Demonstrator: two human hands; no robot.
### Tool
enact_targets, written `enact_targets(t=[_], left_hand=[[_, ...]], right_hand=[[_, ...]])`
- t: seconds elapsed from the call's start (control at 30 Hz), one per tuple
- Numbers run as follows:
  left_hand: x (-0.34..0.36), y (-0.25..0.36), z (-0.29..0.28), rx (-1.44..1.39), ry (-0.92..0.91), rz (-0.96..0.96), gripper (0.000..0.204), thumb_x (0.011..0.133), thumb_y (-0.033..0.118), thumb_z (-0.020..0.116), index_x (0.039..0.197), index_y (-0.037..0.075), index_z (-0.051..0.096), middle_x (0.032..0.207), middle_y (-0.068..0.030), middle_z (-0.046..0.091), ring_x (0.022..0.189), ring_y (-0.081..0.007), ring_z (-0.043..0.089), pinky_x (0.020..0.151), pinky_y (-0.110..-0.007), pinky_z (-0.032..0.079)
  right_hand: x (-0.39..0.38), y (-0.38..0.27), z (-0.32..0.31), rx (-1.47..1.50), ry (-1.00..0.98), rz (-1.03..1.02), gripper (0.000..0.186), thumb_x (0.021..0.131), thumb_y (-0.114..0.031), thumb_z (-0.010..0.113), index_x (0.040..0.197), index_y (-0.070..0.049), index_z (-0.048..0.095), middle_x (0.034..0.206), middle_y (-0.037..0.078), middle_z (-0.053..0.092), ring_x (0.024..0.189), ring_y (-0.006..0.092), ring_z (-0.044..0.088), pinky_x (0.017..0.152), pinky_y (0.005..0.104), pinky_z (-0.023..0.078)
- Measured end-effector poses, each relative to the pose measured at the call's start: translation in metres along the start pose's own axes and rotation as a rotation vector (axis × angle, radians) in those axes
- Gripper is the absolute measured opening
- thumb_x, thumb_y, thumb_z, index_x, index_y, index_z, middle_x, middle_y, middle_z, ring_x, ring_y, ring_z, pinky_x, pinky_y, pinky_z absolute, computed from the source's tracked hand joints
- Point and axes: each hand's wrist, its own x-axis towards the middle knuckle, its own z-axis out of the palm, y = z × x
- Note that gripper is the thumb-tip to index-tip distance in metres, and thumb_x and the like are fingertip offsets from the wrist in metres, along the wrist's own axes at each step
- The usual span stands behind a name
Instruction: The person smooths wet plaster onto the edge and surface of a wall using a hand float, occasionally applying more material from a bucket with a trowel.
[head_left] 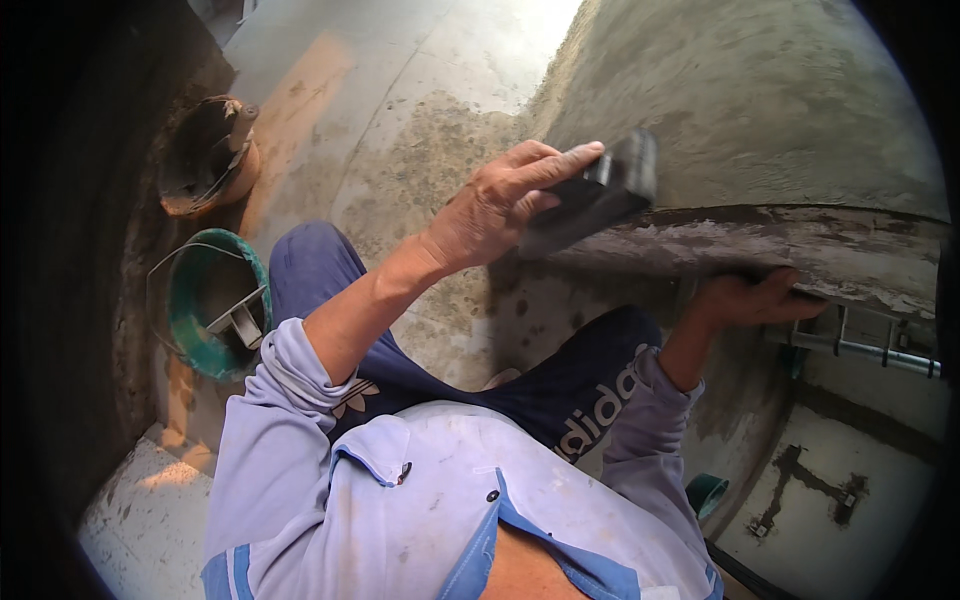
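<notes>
My left hand [490, 200] is closed round a black plastering float [585, 210], which is blurred by motion. The float hangs beside the near end of a long wooden board [720, 240]. My right hand [740, 300] grips the lower edge of that board, its fingers stretched along the edge and partly in shadow. Above the board rises a wall face coated in grey mortar [740, 110], with smeared tool marks on it.
To my left stand a green bucket [185, 330] with a metal tool inside and an orange bucket [240, 180] with a handled tool at its rim. A metal bar frame [880, 355] lies under the board at right. Wet stains mark the concrete floor [400, 180].
</notes>
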Motion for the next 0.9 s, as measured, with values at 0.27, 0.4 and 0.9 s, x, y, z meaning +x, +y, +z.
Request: enact_targets(t=[0.27, 0.4, 0.9], left_hand=[[-0.021, -0.028, 0.015, 0.146, -0.072, -0.087, 0.071, 0.082, -0.012, 0.062, 0.143, 0.021, 0.050, 0.114, -0.0102, 0.060, 0.097, -0.0237, 0.063, 0.088, -0.033, 0.055], [-0.074, -0.100, 0.007, 0.144, -0.017, -0.242, 0.061, 0.085, -0.008, 0.060, 0.141, 0.015, 0.050, 0.119, -0.0123, 0.059, 0.100, -0.0273, 0.062, 0.090, -0.036, 0.051], [-0.035, -0.070, 0.011, 0.031, -0.085, -0.160, 0.052, 0.084, -0.010, 0.058, 0.131, 0.011, 0.053, 0.118, -0.0116, 0.059, 0.111, -0.0281, 0.058, 0.095, -0.037, 0.048]], right_hand=[[0.001, -0.005, 0.005, 0.097, 0.003, 0.006, 0.080, 0.096, -0.046, 0.058, 0.147, 0.004, 0.021, 0.145, 0.026, 0.032, 0.130, 0.0336, 0.042, 0.108, 0.0434, 0.038], [0.004, -0.003, 0.004, 0.108, 0.003, 0.010, 0.080, 0.097, -0.044, 0.058, 0.149, 0.003, 0.018, 0.146, 0.026, 0.032, 0.131, 0.0335, 0.042, 0.108, 0.0444, 0.038], [0.001, -0.010, 0.008, 0.006, -0.049, -0.032, 0.070, 0.103, -0.037, 0.044, 0.148, 0.008, 0.016, 0.149, 0.027, 0.026, 0.133, 0.0325, 0.040, 0.111, 0.0435, 0.035]])
